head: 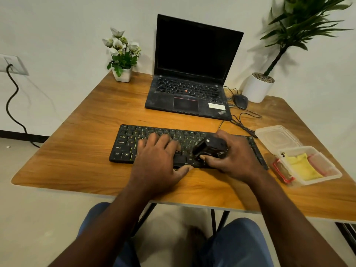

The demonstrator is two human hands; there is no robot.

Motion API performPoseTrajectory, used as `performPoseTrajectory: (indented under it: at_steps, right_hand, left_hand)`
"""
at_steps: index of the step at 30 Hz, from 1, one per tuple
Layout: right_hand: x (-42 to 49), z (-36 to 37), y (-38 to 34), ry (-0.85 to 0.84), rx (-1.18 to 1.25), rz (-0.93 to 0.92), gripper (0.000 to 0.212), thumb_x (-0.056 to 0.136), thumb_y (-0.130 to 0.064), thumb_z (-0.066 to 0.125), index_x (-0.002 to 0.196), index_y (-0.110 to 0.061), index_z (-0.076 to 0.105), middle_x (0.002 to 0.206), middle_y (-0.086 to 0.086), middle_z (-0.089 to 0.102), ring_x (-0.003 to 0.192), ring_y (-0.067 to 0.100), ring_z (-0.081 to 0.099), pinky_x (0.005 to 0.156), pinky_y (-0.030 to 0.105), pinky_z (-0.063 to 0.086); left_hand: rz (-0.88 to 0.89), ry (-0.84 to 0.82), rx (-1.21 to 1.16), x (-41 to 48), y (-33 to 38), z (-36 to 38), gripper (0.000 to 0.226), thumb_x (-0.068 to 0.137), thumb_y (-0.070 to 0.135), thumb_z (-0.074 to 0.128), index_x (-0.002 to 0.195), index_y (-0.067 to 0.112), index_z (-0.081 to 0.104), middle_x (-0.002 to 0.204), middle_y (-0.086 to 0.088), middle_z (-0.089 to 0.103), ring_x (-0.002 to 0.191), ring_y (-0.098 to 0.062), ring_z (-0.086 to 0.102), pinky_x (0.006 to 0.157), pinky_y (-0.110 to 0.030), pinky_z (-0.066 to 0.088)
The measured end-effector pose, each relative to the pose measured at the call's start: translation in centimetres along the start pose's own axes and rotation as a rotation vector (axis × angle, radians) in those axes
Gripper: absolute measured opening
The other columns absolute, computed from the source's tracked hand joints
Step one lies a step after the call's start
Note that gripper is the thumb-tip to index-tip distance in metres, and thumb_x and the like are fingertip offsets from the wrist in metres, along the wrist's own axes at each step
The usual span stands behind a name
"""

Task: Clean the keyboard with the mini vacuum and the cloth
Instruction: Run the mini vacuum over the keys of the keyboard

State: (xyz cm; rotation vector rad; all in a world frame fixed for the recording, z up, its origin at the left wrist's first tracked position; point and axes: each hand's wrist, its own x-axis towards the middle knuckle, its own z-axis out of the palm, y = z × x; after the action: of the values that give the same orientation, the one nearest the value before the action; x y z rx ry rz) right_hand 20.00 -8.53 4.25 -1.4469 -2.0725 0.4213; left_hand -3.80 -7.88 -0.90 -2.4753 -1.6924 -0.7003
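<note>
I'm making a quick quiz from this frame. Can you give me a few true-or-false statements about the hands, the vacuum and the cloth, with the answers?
1. The right hand grips the mini vacuum over the keyboard. True.
2. The left hand holds the yellow cloth. False: the hand lies flat on the keys, and the cloth sits in the clear container to the right of the keyboard.
3. The laptop is open and its screen is dark. True.
4. The container is closed with its lid. False: the lid lies on the table beside the open container.
</note>
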Motion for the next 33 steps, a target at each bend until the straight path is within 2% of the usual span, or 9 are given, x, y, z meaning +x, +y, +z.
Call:
performPoseTrajectory:
  at_steps: [4, 7, 11, 13, 16, 19, 24, 26, 33]
  right_hand:
    - [-1.6, -2.2, 1.6, 0.059, 0.067, 0.111, 0.038, 0.078, -0.024, 0.088, 0.108, -0.026, 0.066, 0.098, -0.011, 0.072, 0.09, -0.001, 0.068, 0.071, 0.019, 0.056]
    - [-1.7, -1.6, 0.6, 0.048, 0.052, 0.075, 0.042, 0.078, -0.034, 0.086, 0.116, -0.025, 0.068, 0.103, -0.01, 0.073, 0.095, 0.005, 0.069, 0.076, 0.028, 0.058]
    - [0.1, -1.0, -1.6, 0.043, 0.094, 0.033, 0.051, 0.079, -0.033, 0.085, 0.127, -0.028, 0.066, 0.111, -0.017, 0.071, 0.1, -0.007, 0.065, 0.078, 0.01, 0.052]
    - [1.5, -0.6, -2.0, 0.042, 0.07, 0.051, 0.053, 0.08, -0.03, 0.087, 0.128, -0.023, 0.067, 0.112, -0.014, 0.072, 0.101, -0.006, 0.066, 0.08, 0.012, 0.055]
    - [2.4, -0.2, -2.4, -0.066, 0.067, 0.072, 0.051, 0.078, -0.03, 0.088, 0.125, -0.024, 0.068, 0.111, -0.01, 0.074, 0.1, 0.006, 0.07, 0.081, 0.029, 0.063]
    - [2.6, -1.0, -3.0, -0.248, 0.097, 0.065, 0.043, 0.079, -0.025, 0.088, 0.117, -0.026, 0.069, 0.102, -0.009, 0.074, 0.093, 0.007, 0.071, 0.073, 0.028, 0.063]
    - [2.1, -0.3, -3.2, -0.109, 0.07, 0.075, 0.05, 0.079, -0.027, 0.088, 0.125, -0.026, 0.068, 0.106, -0.011, 0.074, 0.095, 0.005, 0.07, 0.078, 0.032, 0.063]
    - [1.6, -0.2, -3.2, -0.172, 0.081, 0.069, 0.044, 0.078, -0.026, 0.088, 0.119, -0.026, 0.069, 0.101, -0.01, 0.073, 0.091, 0.006, 0.069, 0.075, 0.034, 0.063]
    - [1.1, 0.1, -3.5, -0.078, 0.033, 0.067, 0.047, 0.078, -0.031, 0.087, 0.121, -0.025, 0.069, 0.106, -0.012, 0.074, 0.094, 0.004, 0.069, 0.075, 0.026, 0.061]
  left_hand:
    - [-0.001, 0.003, -0.006, -0.4, -0.1, -0.2, 0.07, 0.079, 0.084, 0.043, 0.117, 0.029, 0.063, 0.114, 0.004, 0.056, 0.108, -0.019, 0.045, 0.092, -0.044, 0.038]
    - [0.005, -0.006, -0.004, -0.4, -0.1, -0.2, 0.069, 0.079, 0.084, 0.044, 0.116, 0.028, 0.062, 0.114, 0.004, 0.056, 0.108, -0.02, 0.045, 0.091, -0.043, 0.037]
    - [0.014, -0.023, -0.025, -0.7, -0.1, -0.5, 0.068, 0.079, 0.083, 0.045, 0.118, 0.029, 0.06, 0.116, 0.005, 0.056, 0.11, -0.019, 0.044, 0.093, -0.044, 0.038]
    - [0.014, -0.035, -0.022, -0.9, -0.1, -0.8, 0.07, 0.079, 0.084, 0.044, 0.12, 0.03, 0.061, 0.117, 0.005, 0.056, 0.111, -0.019, 0.045, 0.093, -0.044, 0.039]
    - [0.011, -0.056, -0.011, -1.3, -0.1, -1.0, 0.073, 0.078, 0.085, 0.042, 0.123, 0.03, 0.06, 0.12, 0.005, 0.055, 0.113, -0.019, 0.044, 0.095, -0.044, 0.039]
    - [0.01, -0.06, -0.014, -1.7, -0.1, -1.2, 0.073, 0.078, 0.085, 0.043, 0.124, 0.031, 0.059, 0.121, 0.005, 0.055, 0.114, -0.018, 0.043, 0.096, -0.044, 0.039]
    - [0.014, -0.075, -0.016, -1.7, -0.2, -1.2, 0.075, 0.078, 0.086, 0.042, 0.126, 0.031, 0.059, 0.123, 0.005, 0.055, 0.115, -0.018, 0.042, 0.097, -0.044, 0.038]
    - [0.013, -0.074, -0.02, -1.6, -0.2, -1.2, 0.076, 0.078, 0.086, 0.041, 0.126, 0.03, 0.059, 0.123, 0.005, 0.056, 0.115, -0.018, 0.043, 0.096, -0.044, 0.038]
    - [0.011, -0.064, -0.03, -1.7, -0.2, -1.1, 0.073, 0.077, 0.086, 0.044, 0.124, 0.031, 0.059, 0.12, 0.005, 0.056, 0.113, -0.018, 0.043, 0.096, -0.044, 0.039]
